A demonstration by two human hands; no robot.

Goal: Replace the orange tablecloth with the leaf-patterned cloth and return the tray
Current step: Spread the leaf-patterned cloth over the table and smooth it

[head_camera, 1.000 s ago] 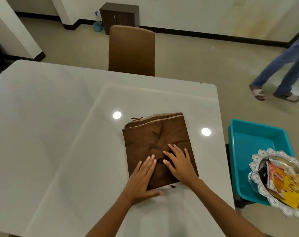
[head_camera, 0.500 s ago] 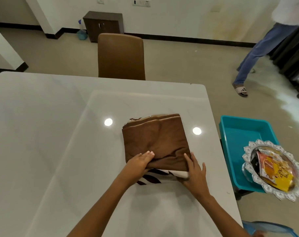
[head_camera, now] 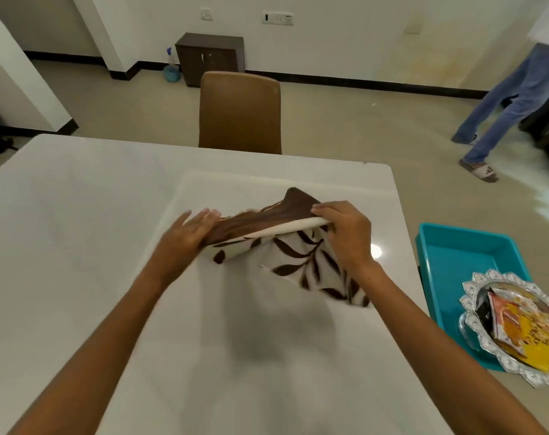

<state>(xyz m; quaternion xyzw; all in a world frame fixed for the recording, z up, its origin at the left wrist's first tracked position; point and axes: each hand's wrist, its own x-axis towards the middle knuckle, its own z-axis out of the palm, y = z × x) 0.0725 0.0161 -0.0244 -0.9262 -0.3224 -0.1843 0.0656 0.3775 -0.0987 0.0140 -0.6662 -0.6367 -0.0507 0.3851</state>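
The folded leaf-patterned cloth point(head_camera: 301, 259), brown on top and cream with brown leaves underneath, is lifted off the white table point(head_camera: 78, 246) at its middle. My right hand point(head_camera: 345, 233) grips the raised right edge of its top fold, and a patterned flap hangs down toward me. My left hand point(head_camera: 185, 240) holds the cloth's left edge with fingers stretched along it. A silver scalloped tray point(head_camera: 474, 312) with snack packets rests on the near end of a teal bin point(head_camera: 467, 255) at the right. No orange cloth is in view.
A brown chair point(head_camera: 240, 113) stands at the table's far side. Behind it are a dark small cabinet point(head_camera: 210, 58) and a spray bottle by the wall. A person in jeans and sandals point(head_camera: 505, 108) walks across the floor at the far right.
The cloth lay flat under both palms; my hands slid to its near edge, then lifted it, so the leaf-patterned underside now shows. The person at the right walked further away.
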